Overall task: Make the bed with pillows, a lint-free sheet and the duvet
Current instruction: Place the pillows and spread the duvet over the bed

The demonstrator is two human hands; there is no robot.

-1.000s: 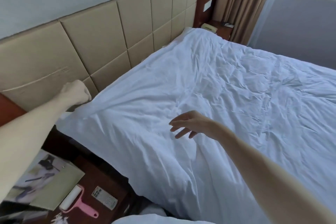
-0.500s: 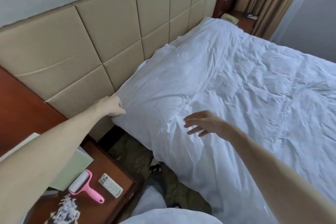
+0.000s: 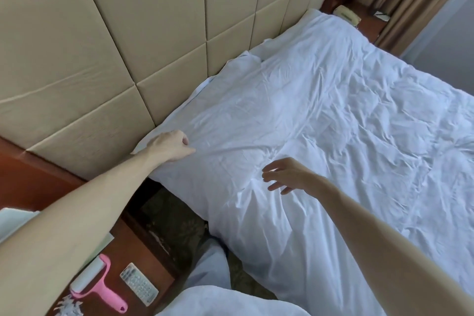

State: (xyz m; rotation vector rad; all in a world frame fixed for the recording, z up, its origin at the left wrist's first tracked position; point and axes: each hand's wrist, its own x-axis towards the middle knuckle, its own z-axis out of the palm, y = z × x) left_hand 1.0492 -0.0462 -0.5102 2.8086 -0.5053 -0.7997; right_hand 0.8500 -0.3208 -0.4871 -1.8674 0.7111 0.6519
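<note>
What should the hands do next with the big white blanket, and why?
Probably press the right hand down and smooth the duvet away from the corner. The left hand grips that corner by the headboard, the right hand hovers open, and creases bunch just below it.

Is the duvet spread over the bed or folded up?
Spread. The white duvet lies flat and wrinkled up to the headboard and drapes over the near side; the left hand grips it near the corner.
</note>
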